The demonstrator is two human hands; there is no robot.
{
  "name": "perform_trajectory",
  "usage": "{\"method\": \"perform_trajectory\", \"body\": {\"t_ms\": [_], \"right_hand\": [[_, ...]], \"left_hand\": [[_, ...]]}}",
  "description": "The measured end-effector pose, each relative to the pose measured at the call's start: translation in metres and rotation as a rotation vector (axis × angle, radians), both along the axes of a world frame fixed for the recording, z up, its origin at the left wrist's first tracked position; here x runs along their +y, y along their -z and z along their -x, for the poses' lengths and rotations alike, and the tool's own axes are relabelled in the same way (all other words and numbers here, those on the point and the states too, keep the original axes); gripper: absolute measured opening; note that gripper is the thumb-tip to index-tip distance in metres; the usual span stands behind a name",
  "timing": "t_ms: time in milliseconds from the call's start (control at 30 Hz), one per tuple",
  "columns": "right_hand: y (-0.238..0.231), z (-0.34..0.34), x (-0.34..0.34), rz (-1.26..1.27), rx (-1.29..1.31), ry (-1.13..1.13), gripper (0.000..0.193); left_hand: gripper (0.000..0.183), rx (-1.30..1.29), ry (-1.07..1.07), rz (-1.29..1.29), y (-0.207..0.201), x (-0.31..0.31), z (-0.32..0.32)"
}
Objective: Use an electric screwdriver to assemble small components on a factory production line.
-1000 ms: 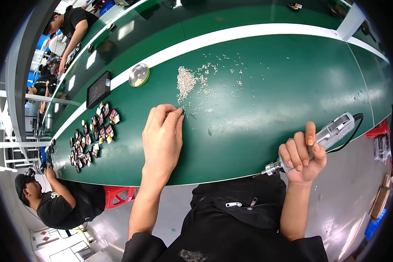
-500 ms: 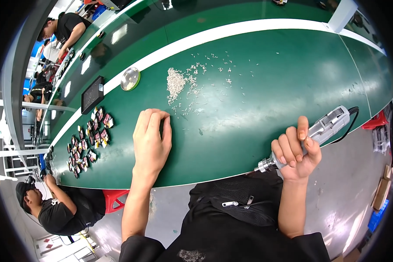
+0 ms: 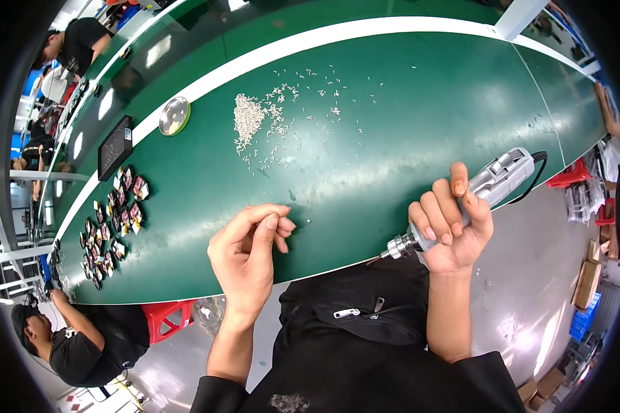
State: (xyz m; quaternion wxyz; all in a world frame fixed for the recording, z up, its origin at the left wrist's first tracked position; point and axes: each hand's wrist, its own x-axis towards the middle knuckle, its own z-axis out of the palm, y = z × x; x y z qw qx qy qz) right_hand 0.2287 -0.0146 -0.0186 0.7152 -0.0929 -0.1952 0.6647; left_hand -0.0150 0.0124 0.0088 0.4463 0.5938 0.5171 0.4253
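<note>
My right hand (image 3: 451,230) is wrapped round a grey electric screwdriver (image 3: 506,175). The tool lies slantwise, its bit pointing down and left by the near table edge, a black cord at its far end. Over the green table (image 3: 420,103), my left hand (image 3: 244,251) has thumb and fingers pressed together; anything pinched there is too small to make out. Beyond it a heap of tiny pale screw-like pieces (image 3: 248,122) spreads into loose ones on the right. Several small black parts with coloured labels (image 3: 110,227) lie in a cluster to the left.
A round shallow dish with a green rim (image 3: 175,115) and a black rectangular tray (image 3: 115,148) stand at the far left by a white strip. A co-worker (image 3: 83,337) sits at the lower left beside a red stool (image 3: 169,320). A white post (image 3: 520,19) rises at the far right.
My left hand has drawn back toward me from near the screw-like pieces, and its fingers have come together. The right hand still holds the screwdriver. The whole view has shifted slightly.
</note>
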Motion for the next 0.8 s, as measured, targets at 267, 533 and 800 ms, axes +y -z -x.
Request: {"method": "perform_trajectory", "body": {"t_ms": [267,533,800], "right_hand": [[-0.003,0.002,-0.007,0.023,-0.021,0.027,0.009],[-0.001,0.007,-0.014,0.074,-0.012,0.033,0.009],[-0.002,0.006,-0.018,0.029,0.039,0.008,0.006]], "left_hand": [[0.020,0.409,0.106,-0.335,0.008,0.007,0.004],[0.028,0.668,0.205,-0.540,0.009,-0.006,-0.029],[0.020,0.804,0.310,-0.679,0.009,-0.002,-0.038]]}}
